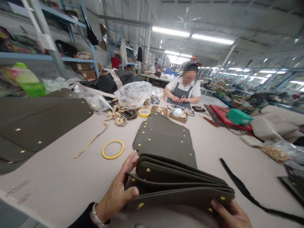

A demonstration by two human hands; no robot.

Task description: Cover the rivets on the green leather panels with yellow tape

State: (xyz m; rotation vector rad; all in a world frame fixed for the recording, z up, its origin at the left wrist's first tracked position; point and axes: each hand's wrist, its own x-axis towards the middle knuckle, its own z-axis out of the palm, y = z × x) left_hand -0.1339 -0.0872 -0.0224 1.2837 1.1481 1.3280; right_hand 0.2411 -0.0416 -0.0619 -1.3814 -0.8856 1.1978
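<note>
The left hand (118, 188) wraps the left end of the brown panels (185, 199); the right hand (231, 213) pinches their right corner, all nearer and to the right of the tape roll (113, 157). Each panel looks light and bendy; the fanned stack could slide apart, so both ends seem best gripped, clear of the yellow tabs (140, 206).

Worktable (83, 180) and metal fittings (159, 110) show a workshop.

Dark panel stack (180, 199), bottom centre, two-handed.
Left hand (117, 191) at left edge, right hand (232, 214) gripping lower right corner. Flat panel (166, 136) just behind, mid-frame. Yellow tape roll (113, 156) on desk (87, 180), left of centre. Co-worker (182, 91) upper centre-right.
</note>
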